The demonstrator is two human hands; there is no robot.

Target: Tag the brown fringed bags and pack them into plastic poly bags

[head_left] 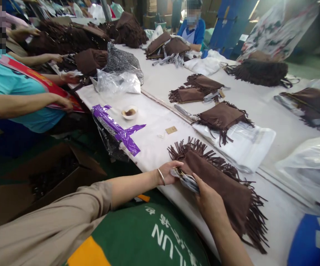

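A brown suede-like bag with long fringe (220, 184) lies flat on the table edge in front of me. At its near side, my left hand (172, 173), with a bangle on the wrist, pinches the end of a strap wrapped in clear plastic (189, 181), where a bit of gold-coloured metal shows. My right hand (208, 197) is closed on the other end of this wrapped strap, its thumb on top and the other fingers partly hidden. Beyond the bag, a small tan tag (171, 130) lies on the white tabletop (154, 147).
More fringed brown bags (222, 116) lie across the table, one on folded plastic bags (248, 147). A small white bowl (129, 112) stands near purple tape (121, 131). Co-workers (18, 88) handle bags at left; an open cardboard box (74, 159) is on the floor.
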